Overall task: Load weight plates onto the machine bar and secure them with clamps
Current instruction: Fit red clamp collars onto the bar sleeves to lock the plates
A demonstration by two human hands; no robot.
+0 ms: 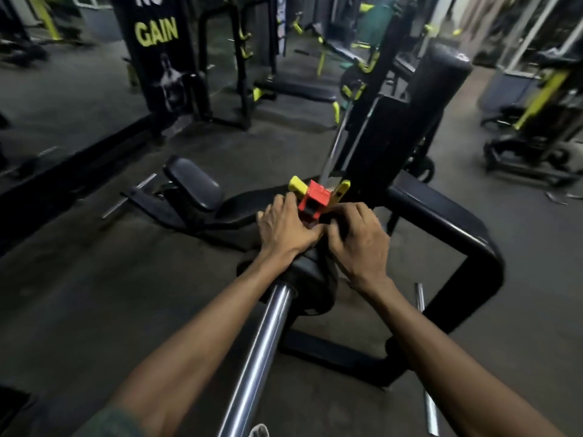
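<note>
Red clamp (pixel 315 197) sits beyond a black plate (pixel 310 272) gripped by curled left hand (pixel 285 228) and right hand (pixel 358 241).

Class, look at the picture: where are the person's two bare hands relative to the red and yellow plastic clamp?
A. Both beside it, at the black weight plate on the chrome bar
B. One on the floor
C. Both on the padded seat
A: the left hand and right hand meet at the black weight plate on the chrome bar, beside the red and yellow clamp.

bare bar (pixel 262 348) near end, clamp (pixel 315 197) blocking beyond plate (pixel 310 279)
</note>
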